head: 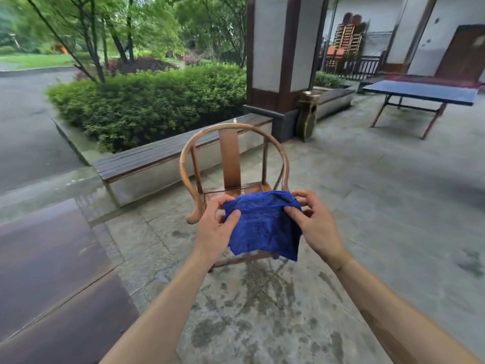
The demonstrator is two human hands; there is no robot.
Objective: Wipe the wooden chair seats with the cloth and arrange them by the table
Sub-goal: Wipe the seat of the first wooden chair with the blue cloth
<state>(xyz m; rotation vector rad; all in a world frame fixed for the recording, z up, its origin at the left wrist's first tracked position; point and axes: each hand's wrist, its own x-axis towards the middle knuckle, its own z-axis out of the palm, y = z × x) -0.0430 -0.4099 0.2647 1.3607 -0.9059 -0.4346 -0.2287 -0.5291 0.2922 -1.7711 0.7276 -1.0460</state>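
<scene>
A wooden chair (231, 156) with a round curved back rail stands on the stone paving straight ahead, its seat facing me. I hold a blue cloth (262, 227) spread in the air in front of the seat, and it hides most of the seat. My left hand (217, 227) pinches the cloth's left upper edge between thumb and fingers. My right hand (312, 222) pinches its right upper edge. A dark brown wooden table (47, 271) fills the lower left corner.
A long slatted bench (157, 156) runs behind the chair along a hedge. A pillar (280, 61) and a small bin (308, 119) stand behind to the right. A blue table tennis table (420, 93) is far right. The paving is wet in patches.
</scene>
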